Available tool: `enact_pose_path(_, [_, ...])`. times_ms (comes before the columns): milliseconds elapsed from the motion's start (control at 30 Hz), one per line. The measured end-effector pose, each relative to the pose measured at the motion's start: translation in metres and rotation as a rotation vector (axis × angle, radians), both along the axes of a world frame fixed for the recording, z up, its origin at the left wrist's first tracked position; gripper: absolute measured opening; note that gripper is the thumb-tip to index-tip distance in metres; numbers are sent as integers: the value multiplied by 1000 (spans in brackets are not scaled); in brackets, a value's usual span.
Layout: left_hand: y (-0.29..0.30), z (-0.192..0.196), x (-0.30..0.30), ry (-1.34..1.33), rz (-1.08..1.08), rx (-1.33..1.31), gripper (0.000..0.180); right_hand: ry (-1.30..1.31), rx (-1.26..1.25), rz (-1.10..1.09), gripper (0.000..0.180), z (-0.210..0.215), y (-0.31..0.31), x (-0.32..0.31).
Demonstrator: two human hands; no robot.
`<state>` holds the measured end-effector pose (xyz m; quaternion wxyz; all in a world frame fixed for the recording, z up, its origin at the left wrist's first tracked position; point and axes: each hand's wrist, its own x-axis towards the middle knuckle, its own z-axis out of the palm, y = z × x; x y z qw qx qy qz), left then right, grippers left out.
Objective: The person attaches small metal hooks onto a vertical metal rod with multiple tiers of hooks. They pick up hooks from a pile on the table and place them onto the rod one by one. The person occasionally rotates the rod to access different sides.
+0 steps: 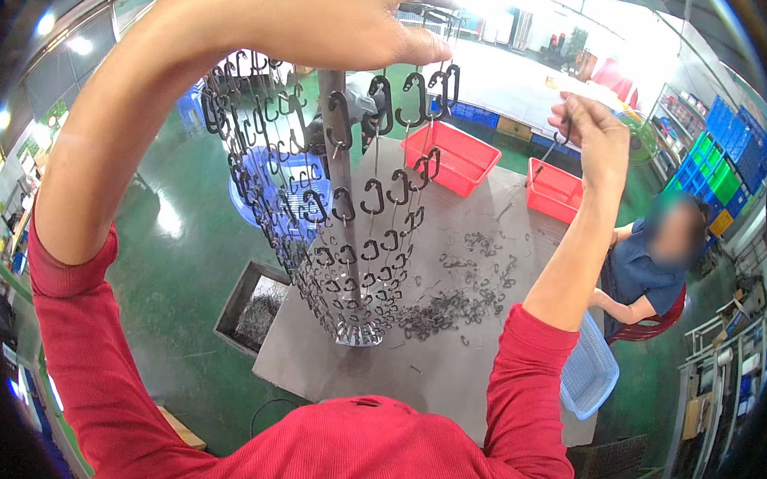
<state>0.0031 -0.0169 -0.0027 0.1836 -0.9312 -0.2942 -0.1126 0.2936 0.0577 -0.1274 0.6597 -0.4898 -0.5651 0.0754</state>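
The grey surface (487, 368) carries nearly everything, its near-left corner bare and its near edge just in front of the person's red-clad body. Toward its left edge stands a tall rack (338, 169), upright on a pole, its lines of black hooks (344, 204) ringing the pole in tiers; hung this way, the pieces seem to be kept apart from each other, each within view.

2 red trays (449, 182) sit along the far-right edge, probably to leave the middle free, while a light-blue basket (607, 390) is by the right edge, toward the near-right corner. Off the left edge, a metal box (236, 339) holds a dark heap.

The left hand (374, 26) is raised to the rack's top, palm down, perhaps to steady it; its fingers run out of view, so I cannot tell whether that grip is closed on anything. The right hand (599, 140) is lifted above the far-right edge — its grip is pinched, thumb against fingers, on a small dark piece (564, 130), a hold that suits something so slim.

Smallest of all, loose hooks (442, 310) lie scattered from the rack's foot toward the surface's middle — spread thin at the fringe, perhaps so that single pieces pick up easily.
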Motion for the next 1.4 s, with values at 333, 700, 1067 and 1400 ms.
enact_pose_path(333, [21, 31, -12, 65, -224, -440, 54, 70, 112, 604, 33, 10, -14, -92])
enact_pose_path(700, [43, -6, -15, -4, -232, 7, 52, 294, 219, 767, 23, 14, -7, -107])
enact_pose_path(1067, [-2, 2, 1, -123, -36, -81, 54, -550, -139, -541, 28, -9, 16, 16])
enact_pose_path(1400, [8, 18, -2, -31, -313, -160, 47, 190, 126, 792, 28, 24, -25, -108])
